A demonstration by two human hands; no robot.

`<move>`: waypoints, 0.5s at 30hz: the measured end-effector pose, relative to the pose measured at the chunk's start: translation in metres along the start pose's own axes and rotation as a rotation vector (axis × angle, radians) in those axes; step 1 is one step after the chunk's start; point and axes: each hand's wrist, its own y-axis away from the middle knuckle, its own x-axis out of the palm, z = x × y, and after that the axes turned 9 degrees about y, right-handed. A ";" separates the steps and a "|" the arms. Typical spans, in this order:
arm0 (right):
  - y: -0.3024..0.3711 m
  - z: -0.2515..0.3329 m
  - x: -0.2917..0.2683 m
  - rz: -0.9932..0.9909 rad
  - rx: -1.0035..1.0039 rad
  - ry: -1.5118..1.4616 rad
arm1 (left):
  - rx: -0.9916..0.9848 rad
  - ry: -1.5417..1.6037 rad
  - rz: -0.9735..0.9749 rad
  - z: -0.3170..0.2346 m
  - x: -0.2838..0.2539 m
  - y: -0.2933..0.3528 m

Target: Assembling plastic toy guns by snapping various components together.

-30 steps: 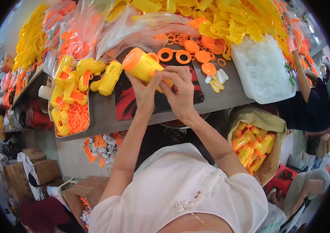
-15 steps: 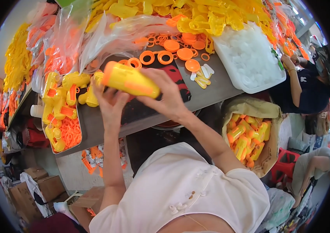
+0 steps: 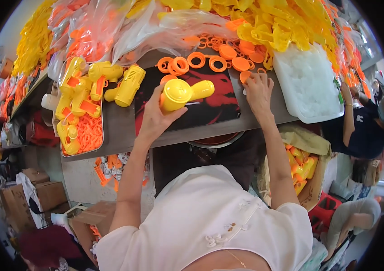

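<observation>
My left hand [image 3: 158, 110] grips a yellow hair-dryer-shaped plastic toy [image 3: 177, 93], its round end up and its handle pointing right. It is held above a black and red mat [image 3: 214, 106] on the table. My right hand [image 3: 258, 97] is down at the table, fingers bent and close together over small pieces; what they pinch is hidden. A bit of white shows beside its fingertips. Next to it lie orange discs [image 3: 240, 63] and orange rings [image 3: 197, 59]. More yellow toy bodies [image 3: 128, 86] lie to the left, some on a tray [image 3: 103, 135] with small orange parts.
A white tub [image 3: 311, 115] of translucent pieces stands at the right. Below it a sack [image 3: 307, 135] holds yellow and orange toys. Clear plastic bags [image 3: 155, 34] and heaped yellow parts [image 3: 286, 27] cover the far side. Another person's arm [image 3: 347, 108] is at far right.
My right hand has let go of the yellow toy and moved right to the small pieces. The toy has turned, now in my left hand alone. The view has shifted.
</observation>
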 end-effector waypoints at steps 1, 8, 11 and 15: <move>0.001 -0.002 0.004 -0.003 -0.009 -0.002 | 0.007 0.004 0.032 0.003 0.001 -0.001; -0.027 0.061 -0.077 0.311 0.359 -1.372 | 0.130 -0.113 -0.005 0.019 0.014 -0.004; -0.041 0.080 -0.070 0.507 0.283 -1.679 | 0.156 -0.143 0.006 0.014 0.022 -0.006; -0.038 0.096 -0.063 0.232 0.035 -1.009 | 0.195 -0.189 0.036 0.019 0.027 -0.010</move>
